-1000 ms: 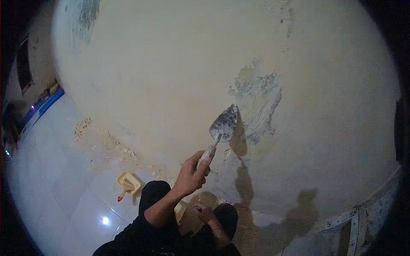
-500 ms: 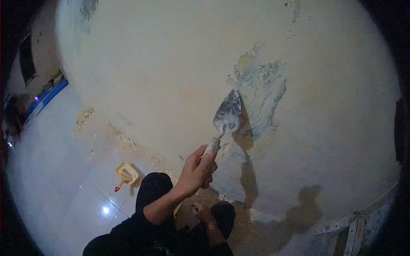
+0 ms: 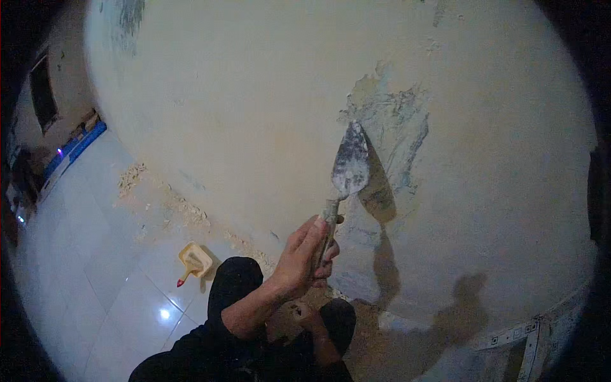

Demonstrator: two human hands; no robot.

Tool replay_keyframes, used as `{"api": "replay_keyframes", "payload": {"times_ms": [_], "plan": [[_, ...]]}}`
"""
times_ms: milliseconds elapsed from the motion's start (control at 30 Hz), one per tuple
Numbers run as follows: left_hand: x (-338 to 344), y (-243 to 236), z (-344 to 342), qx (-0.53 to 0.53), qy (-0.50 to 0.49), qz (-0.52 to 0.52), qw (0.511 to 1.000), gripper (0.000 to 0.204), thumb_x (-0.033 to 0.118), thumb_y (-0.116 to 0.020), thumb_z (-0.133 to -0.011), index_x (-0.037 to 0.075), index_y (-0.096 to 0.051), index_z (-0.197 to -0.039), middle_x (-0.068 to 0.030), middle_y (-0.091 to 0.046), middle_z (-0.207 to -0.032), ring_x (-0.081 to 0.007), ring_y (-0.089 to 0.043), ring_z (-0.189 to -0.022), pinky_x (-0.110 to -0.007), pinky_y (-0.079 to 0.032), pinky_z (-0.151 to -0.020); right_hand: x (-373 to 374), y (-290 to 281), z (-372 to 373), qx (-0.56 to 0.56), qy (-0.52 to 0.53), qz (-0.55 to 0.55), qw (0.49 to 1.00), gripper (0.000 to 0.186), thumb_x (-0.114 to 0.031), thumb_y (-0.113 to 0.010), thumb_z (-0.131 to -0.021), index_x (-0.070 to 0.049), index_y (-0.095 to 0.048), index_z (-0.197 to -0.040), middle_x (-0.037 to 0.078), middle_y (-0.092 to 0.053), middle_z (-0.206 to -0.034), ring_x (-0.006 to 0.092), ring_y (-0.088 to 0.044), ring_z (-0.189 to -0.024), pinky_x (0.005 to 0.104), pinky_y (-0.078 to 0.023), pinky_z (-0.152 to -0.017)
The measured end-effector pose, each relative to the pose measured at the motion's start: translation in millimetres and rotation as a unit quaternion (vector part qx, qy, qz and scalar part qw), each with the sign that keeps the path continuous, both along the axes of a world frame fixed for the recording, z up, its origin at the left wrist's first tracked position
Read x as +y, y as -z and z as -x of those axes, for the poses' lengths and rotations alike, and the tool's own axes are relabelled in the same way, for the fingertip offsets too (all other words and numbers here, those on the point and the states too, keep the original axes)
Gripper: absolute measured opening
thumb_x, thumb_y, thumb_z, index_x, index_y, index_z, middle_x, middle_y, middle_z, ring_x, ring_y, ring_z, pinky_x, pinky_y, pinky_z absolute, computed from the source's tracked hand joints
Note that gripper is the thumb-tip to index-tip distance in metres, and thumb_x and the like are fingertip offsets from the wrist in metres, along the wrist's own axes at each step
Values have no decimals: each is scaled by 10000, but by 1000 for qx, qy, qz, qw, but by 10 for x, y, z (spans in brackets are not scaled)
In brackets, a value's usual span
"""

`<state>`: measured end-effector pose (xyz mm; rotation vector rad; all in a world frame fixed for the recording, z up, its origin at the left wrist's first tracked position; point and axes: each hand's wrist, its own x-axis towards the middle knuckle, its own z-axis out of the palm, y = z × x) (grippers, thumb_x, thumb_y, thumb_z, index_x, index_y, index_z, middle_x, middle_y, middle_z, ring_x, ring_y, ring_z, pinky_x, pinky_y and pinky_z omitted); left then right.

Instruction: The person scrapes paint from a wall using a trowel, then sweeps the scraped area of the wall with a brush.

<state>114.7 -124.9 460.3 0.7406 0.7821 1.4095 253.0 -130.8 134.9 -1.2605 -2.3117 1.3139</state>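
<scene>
My left hand [image 3: 302, 258] is closed round the handle of a pointed trowel [image 3: 351, 162], thumb along its upper side. The grey, plaster-smeared blade points up, its tip at the left edge of a rough grey patch [image 3: 398, 137] on the pale wall [image 3: 254, 114]. A shadow falls to the right of the blade; whether the tip touches the wall I cannot tell. Low between my knees, my right hand [image 3: 309, 316] has its fingers curled in; dim light hides what they may hold.
A yellow dustpan-shaped scoop [image 3: 196, 260] with a red handle tip lies on the white tiled floor [image 3: 121, 274] at left. Crumbled plaster flakes [image 3: 191, 213] line the wall's foot. At lower right is a pale frame with square markings [image 3: 509, 336]; a blue strip [image 3: 86, 141] lies far left.
The trowel has shifted slightly up and right and turned more upright, with my left hand turning along. My right hand stays low between the knees. The whole view has shifted a little.
</scene>
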Motion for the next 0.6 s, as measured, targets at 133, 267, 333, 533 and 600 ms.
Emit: {"api": "replay_keyframes", "payload": {"times_ms": [133,267,333,533,600], "plan": [[55,-165,-66,-15,29,-81,996,485,511,-406,-946,151,-413,-1271,20,-434,-688,-53,-365,-431,-215,-285,-360,161,637,-119,36,13,-44,998,293,-205,-551,-830,-55,-613,-1073,204,-627,-973,373,-604,-890,426,-487,-783],[3,-208,-112,-53,25,-43,997,531,540,-379,-941,113,-386,-1256,22,-429,-666,-37,-335,-401,-191,-273,-325,164,680,41,30,-42,-71,996,309,-226,-565,-824,-28,-614,-1057,209,-624,-1013,361,-599,-946,426,-472,-831],[37,-329,-110,-125,46,-34,991,509,543,-394,-936,134,-399,-1239,21,-421,-660,-45,-325,-407,-198,-272,-334,176,740,96,47,-34,-77,995,296,-230,-555,-830,-35,-605,-1047,214,-621,-994,376,-607,-895,438,-492,-786],[42,-137,-293,-141,46,-6,989,473,552,-364,-941,180,-402,-1231,27,-395,-665,-53,-303,-416,-200,-254,-348,182,963,9,54,-13,-149,987,318,-255,-573,-816,-32,-602,-1041,238,-606,-1005,395,-586,-936,462,-472,-826],[74,-149,-565,-169,66,-16,983,476,554,-384,-936,171,-407,-1217,26,-405,-680,-50,-312,-422,-198,-259,-355,232,1227,-294,-70,48,-151,985,310,-236,-570,-819,-27,-601,-1045,255,-604,-1009,407,-576,-966,466,-465,-836]]}}
